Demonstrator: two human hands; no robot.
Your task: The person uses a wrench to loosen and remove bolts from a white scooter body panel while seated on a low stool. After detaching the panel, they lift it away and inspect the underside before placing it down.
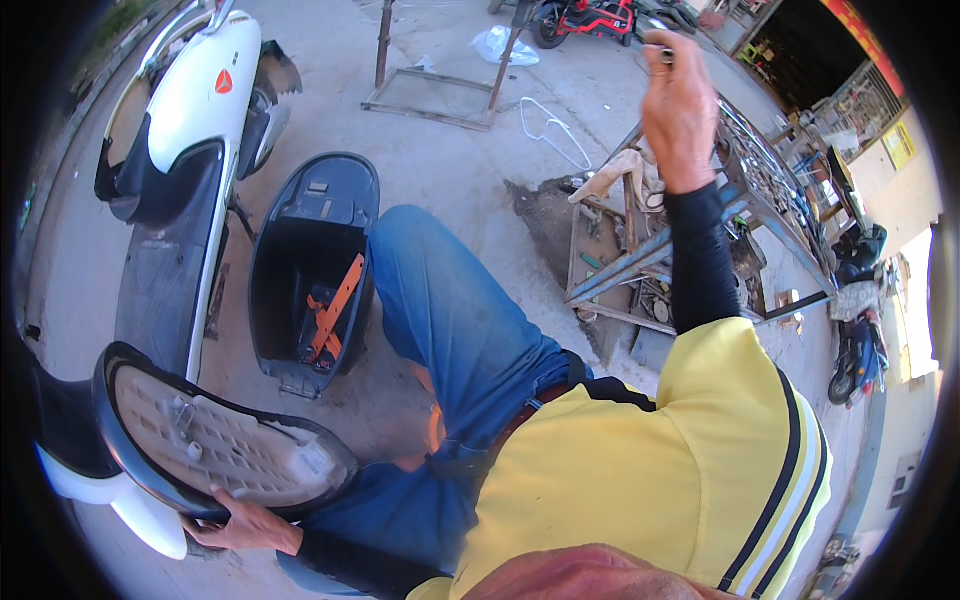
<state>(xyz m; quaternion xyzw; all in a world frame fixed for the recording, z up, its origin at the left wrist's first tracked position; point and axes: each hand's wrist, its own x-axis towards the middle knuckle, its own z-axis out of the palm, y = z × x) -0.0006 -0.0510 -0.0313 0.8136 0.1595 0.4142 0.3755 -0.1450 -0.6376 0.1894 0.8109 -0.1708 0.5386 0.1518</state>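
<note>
My left hand grips the rim of a scooter seat near my left thigh. The seat is turned over, so its pale ribbed underside with a metal fitting shows. My right hand is raised at the upper right, its fingers curled together around something small and dark that I cannot make out. A black plastic under-seat storage box stands on the ground beside my knee. Inside it lies an orange strip-like piece. The white scooter is at the left, its long dark floor panel exposed.
A metal work cart with tools, small parts and a rag stands below my raised arm. Farther off are a metal frame, a white plastic bag, a bent white wire and a red scooter. A motorcycle is parked at the right.
</note>
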